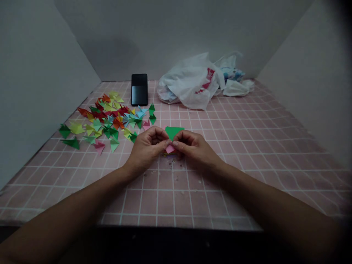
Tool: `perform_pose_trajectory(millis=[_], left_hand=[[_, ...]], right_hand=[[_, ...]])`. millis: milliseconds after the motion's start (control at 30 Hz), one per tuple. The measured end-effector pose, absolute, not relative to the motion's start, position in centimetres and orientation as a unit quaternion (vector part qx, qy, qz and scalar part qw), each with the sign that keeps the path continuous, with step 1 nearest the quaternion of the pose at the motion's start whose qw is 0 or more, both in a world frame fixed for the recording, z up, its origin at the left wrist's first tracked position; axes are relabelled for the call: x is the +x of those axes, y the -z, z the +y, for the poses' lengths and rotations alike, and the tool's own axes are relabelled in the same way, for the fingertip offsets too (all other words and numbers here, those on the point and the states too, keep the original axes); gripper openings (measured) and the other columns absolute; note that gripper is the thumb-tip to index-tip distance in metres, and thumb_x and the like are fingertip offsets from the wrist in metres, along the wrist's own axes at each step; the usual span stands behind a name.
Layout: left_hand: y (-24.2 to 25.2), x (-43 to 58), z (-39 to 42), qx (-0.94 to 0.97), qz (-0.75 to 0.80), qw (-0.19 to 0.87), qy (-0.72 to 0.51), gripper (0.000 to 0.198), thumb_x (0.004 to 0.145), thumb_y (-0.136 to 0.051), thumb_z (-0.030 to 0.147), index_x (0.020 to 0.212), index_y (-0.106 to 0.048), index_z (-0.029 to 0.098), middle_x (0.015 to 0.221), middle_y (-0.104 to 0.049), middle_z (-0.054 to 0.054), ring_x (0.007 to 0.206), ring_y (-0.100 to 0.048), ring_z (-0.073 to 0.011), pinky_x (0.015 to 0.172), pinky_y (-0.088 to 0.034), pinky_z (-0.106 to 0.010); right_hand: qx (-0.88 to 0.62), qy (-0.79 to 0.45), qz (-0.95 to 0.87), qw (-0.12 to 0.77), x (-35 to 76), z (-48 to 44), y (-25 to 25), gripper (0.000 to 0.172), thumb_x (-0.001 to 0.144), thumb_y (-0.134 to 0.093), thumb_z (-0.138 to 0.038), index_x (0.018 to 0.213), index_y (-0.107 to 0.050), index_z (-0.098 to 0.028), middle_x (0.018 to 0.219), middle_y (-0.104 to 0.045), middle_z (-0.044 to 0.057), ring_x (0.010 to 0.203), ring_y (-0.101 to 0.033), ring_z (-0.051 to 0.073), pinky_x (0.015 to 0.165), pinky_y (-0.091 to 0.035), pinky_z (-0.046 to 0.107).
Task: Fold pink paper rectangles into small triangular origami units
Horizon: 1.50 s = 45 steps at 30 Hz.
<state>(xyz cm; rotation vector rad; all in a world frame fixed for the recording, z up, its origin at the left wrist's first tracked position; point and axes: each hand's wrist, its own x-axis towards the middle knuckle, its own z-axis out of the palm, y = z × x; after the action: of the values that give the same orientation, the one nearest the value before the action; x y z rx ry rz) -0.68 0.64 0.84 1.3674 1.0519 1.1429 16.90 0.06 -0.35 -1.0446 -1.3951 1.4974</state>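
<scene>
My left hand [151, 143] and my right hand [191, 144] meet at the middle of the table, thumbs and fingertips pinched together on a small pink paper [169, 149]. Just behind the fingertips shows a green square of paper [174, 132]. Edges of other coloured sheets peek out below the hands, and the fingers hide most of them. To the left of my left hand lie several folded paper pieces [110, 130] in green, yellow, red, orange, blue and pink, their pointed tips sticking up.
A black phone [139, 90] leans upright near the back wall. Right of it lies a crumpled white plastic bag [189, 80] with red print, beside a smaller bag [233, 73]. A pink checked cloth [247, 146] covers the table, and pale walls enclose three sides.
</scene>
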Motion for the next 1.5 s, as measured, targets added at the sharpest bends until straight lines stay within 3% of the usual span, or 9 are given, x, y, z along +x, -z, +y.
perform_pose_trajectory(millis=[633,800,1067,1500], left_hand=[[-0.36,-1.10,0.92,0.499,0.417,0.597,-0.469,0.016,0.079,-0.071,0.026,0.091,-0.064,0.019,0.083,-0.068,0.000,0.075,-0.066,-0.0130,0.073,-0.057,-0.027],[-0.59,-0.93,1.05,0.542,0.420,0.553,-0.473,0.023,0.072,-0.080,0.024,0.087,-0.064,0.017,0.079,-0.066,0.001,0.073,-0.063,-0.0113,0.070,-0.053,-0.024],[-0.61,-0.85,1.13,0.565,0.430,0.536,-0.457,0.023,0.069,-0.078,0.023,0.086,-0.063,0.018,0.080,-0.064,0.001,0.068,-0.061,-0.0118,0.062,-0.051,-0.024],[-0.56,-0.75,1.04,0.550,0.462,0.497,-0.487,0.020,0.071,-0.078,0.024,0.083,-0.063,0.018,0.079,-0.064,0.001,0.071,-0.060,-0.0115,0.066,-0.051,-0.024]], right_hand=[[-0.410,-0.600,-0.546,0.416,17.12,0.34,0.07,0.020,0.080,-0.071,-0.035,0.078,-0.058,-0.020,0.068,-0.055,-0.003,0.057,-0.048,0.011,0.053,-0.038,0.027],[-0.412,-0.586,-0.556,0.422,17.00,0.32,0.18,0.020,0.082,-0.070,-0.036,0.076,-0.058,-0.020,0.066,-0.055,-0.003,0.057,-0.047,0.011,0.053,-0.037,0.027],[-0.428,-0.547,-0.585,0.419,16.89,0.28,0.49,0.019,0.083,-0.068,-0.035,0.076,-0.061,-0.020,0.070,-0.057,-0.001,0.061,-0.049,0.013,0.056,-0.037,0.028],[-0.419,-0.592,-0.544,0.421,16.91,0.21,0.48,0.017,0.084,-0.067,-0.035,0.079,-0.061,-0.019,0.066,-0.058,-0.002,0.056,-0.052,0.012,0.057,-0.039,0.028]])
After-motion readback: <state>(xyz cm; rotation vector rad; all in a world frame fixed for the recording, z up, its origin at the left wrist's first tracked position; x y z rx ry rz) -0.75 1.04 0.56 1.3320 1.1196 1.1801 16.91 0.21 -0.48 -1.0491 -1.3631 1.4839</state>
